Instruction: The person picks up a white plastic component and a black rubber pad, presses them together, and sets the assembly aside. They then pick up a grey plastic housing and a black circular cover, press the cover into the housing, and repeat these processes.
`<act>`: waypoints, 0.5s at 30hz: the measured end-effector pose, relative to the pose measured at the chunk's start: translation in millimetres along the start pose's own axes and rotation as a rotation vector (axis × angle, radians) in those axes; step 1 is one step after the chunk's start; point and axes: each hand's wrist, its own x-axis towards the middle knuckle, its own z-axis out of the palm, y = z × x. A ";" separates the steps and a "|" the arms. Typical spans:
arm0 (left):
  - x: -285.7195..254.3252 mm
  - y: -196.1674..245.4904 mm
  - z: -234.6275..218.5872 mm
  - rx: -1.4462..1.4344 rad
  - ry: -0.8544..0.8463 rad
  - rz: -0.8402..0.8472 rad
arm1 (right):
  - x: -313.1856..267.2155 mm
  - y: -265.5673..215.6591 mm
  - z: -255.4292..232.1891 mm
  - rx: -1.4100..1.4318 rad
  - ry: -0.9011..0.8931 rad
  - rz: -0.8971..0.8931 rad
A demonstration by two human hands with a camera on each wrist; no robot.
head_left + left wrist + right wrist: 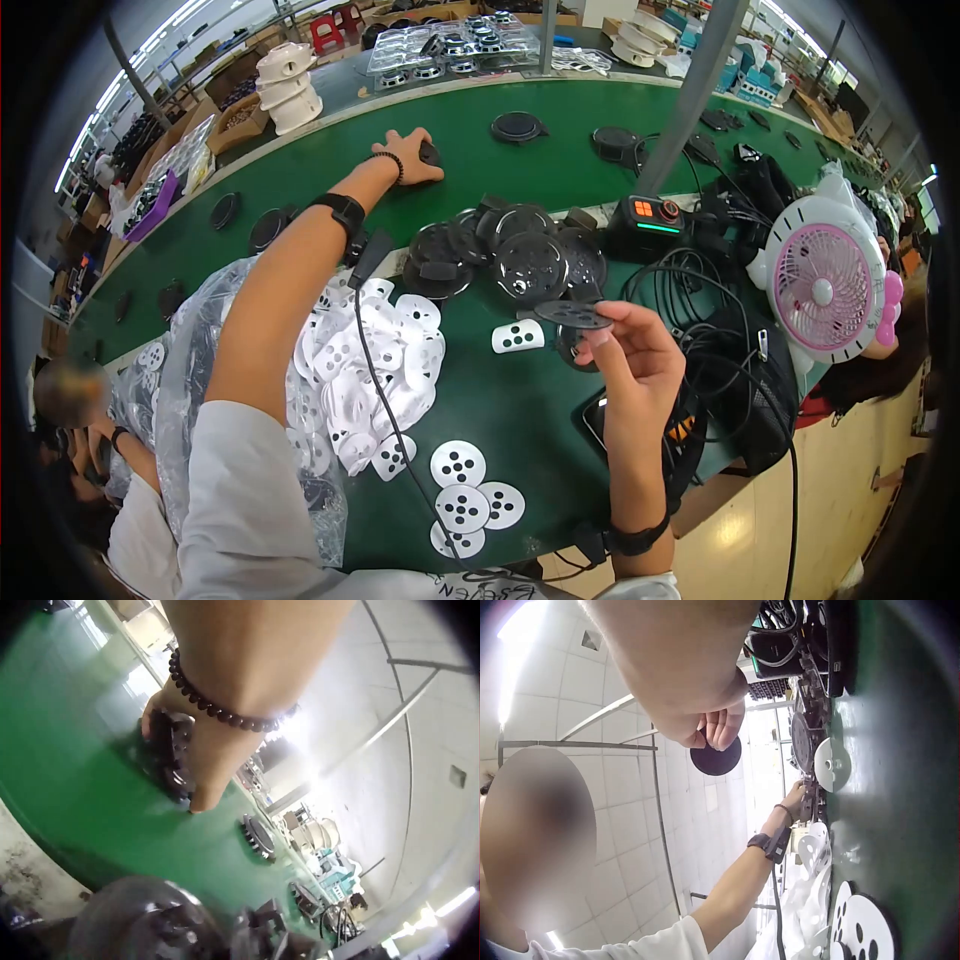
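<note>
My left hand [408, 160] reaches out over the green belt, its fingers round a dark round plastic part [171, 754]. Between thumb and fingers, my right hand [642, 370] pinches a thin black disc [570, 314] with holes, held up over the near table. Behind that disc lies a heap of glossy black round housings [530, 265]. A white cover with dark holes [518, 336] sits just left of the right hand. Under my left forearm spreads a big pile of white perforated discs [375, 355], and several more white discs [458, 463] overlap near the table's front edge.
More black round parts [517, 126] lie spaced along the belt. A grey metal post [690, 100] rises at its near edge. On the right are a black device with an orange display [650, 215], tangled black cables [690, 285] and a pink-white fan [822, 285]. Clear plastic [205, 340] lies left.
</note>
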 end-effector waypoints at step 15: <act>-61.6 -6.3 -47.8 -0.136 0.050 0.192 | 2.0 -1.2 -1.6 0.036 0.028 -0.069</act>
